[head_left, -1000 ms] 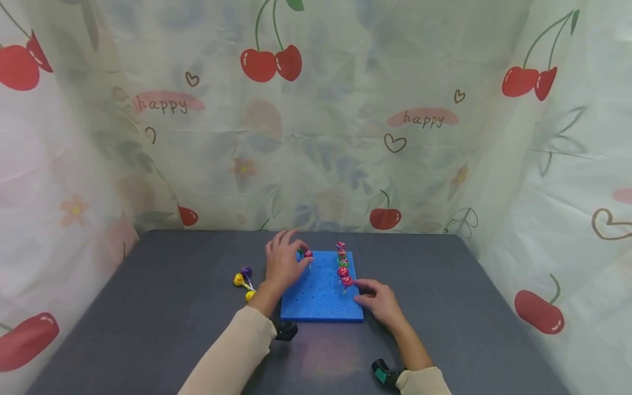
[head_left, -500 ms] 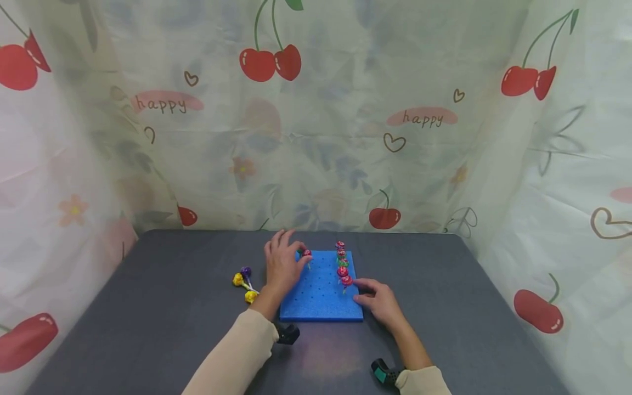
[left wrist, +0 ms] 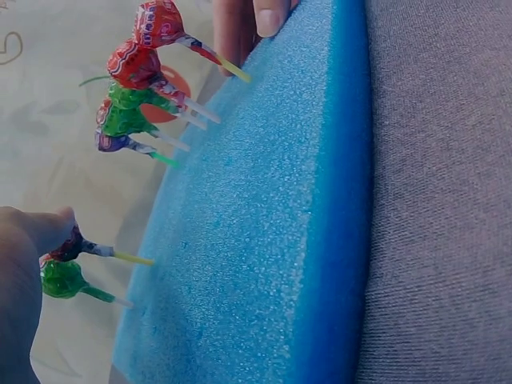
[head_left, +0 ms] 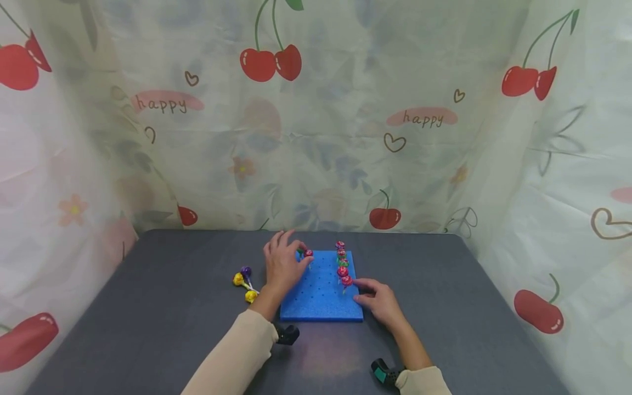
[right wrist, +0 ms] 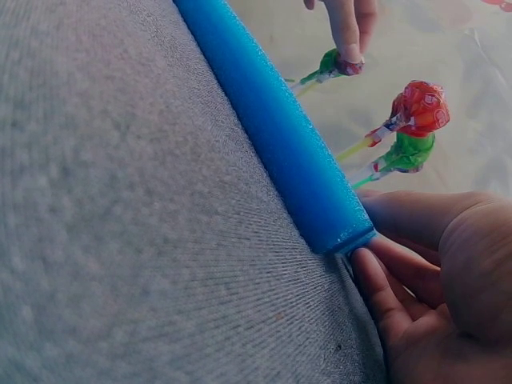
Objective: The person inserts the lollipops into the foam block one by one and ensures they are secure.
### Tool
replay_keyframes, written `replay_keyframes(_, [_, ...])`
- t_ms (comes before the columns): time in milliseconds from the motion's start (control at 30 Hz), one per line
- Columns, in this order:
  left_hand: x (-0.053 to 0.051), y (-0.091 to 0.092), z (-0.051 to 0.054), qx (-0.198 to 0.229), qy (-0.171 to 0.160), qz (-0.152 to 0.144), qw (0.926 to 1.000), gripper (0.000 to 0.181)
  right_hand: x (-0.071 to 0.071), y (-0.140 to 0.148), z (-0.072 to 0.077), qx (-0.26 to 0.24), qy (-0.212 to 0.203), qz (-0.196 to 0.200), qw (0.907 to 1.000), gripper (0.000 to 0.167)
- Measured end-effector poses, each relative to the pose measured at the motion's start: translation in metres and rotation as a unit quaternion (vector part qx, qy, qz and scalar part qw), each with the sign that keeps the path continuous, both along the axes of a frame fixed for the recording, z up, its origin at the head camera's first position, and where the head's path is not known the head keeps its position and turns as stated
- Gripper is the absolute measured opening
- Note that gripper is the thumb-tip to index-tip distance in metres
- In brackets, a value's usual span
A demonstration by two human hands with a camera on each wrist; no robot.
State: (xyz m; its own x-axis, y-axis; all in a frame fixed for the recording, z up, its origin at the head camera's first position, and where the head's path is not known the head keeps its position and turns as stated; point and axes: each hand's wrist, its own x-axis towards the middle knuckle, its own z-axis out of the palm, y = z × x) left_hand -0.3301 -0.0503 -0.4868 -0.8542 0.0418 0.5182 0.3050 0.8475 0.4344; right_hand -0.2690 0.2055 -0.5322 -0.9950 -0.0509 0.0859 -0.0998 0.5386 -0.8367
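Observation:
My left hand (head_left: 282, 267) reaches over the far left of a blue foam board (head_left: 321, 302). Its thumb and finger pinch the wrapped head of a dark red lollipop (left wrist: 76, 246), whose yellow stick meets the board. A green lollipop (left wrist: 62, 280) stands close beside it, partly hidden by the hand in the head view. On the board's right side, my right hand (head_left: 380, 302) holds the edge, with fingers either side of the corner in the right wrist view. Close to its fingertips, several red, green and purple lollipops (head_left: 343, 271) stand in a row.
Left of the board, two yellow lollipops (head_left: 238, 280) and a purple one (head_left: 246, 271) lie on the dark grey tabletop (head_left: 197, 329). Small holes dot the board's surface. A cherry-print curtain (head_left: 316, 137) hangs behind and at both sides.
Both hands stay almost where they were. The pinched lollipop's head shifts very slightly at the left fingertips.

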Motion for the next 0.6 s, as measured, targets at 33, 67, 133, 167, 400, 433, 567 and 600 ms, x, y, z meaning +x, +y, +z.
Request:
replay_keyframes(33, [-0.0001, 0.0001, 0.0003, 0.000, -0.002, -0.001, 1.0000, 0.023, 0.0001, 0.0003, -0.0003, 0.000, 0.000, 0.000, 1.0000, 0.035])
replay_keyframes(67, [-0.0001, 0.0003, 0.0005, 0.000, -0.003, -0.002, 1.0000, 0.023, 0.0000, 0.0005, -0.0007, 0.001, 0.000, 0.000, 1.0000, 0.035])
replay_keyframes(133, [-0.0005, 0.0005, 0.0008, 0.001, -0.004, -0.005, 1.0000, 0.022, -0.0001, 0.0007, -0.0011, 0.002, 0.000, -0.001, 1.0000, 0.035])
replay_keyframes(167, [-0.0006, 0.0006, 0.0011, -0.002, -0.005, -0.006, 1.0000, 0.023, -0.0003, 0.0007, -0.0011, 0.003, 0.000, -0.002, 1.0000, 0.035])
replay_keyframes(400, [-0.0013, 0.0015, 0.0014, -0.017, 0.000, -0.021, 0.9996, 0.026, -0.0006, -0.0001, -0.0006, 0.006, -0.001, -0.005, 1.0000, 0.034])
replay_keyframes(433, [-0.0015, 0.0016, 0.0012, -0.018, 0.000, -0.023, 0.9996, 0.026, -0.0005, -0.0002, -0.0005, 0.005, -0.001, -0.005, 1.0000, 0.035])
replay_keyframes(567, [-0.0012, 0.0022, 0.0007, -0.020, -0.005, -0.030, 0.9993, 0.028, -0.0001, -0.0004, 0.0000, 0.003, -0.004, -0.006, 1.0000, 0.035])
replay_keyframes(600, [-0.0011, 0.0023, 0.0007, -0.020, -0.006, -0.030, 0.9993, 0.028, -0.0001, -0.0005, 0.0000, 0.003, -0.004, -0.006, 1.0000, 0.035])
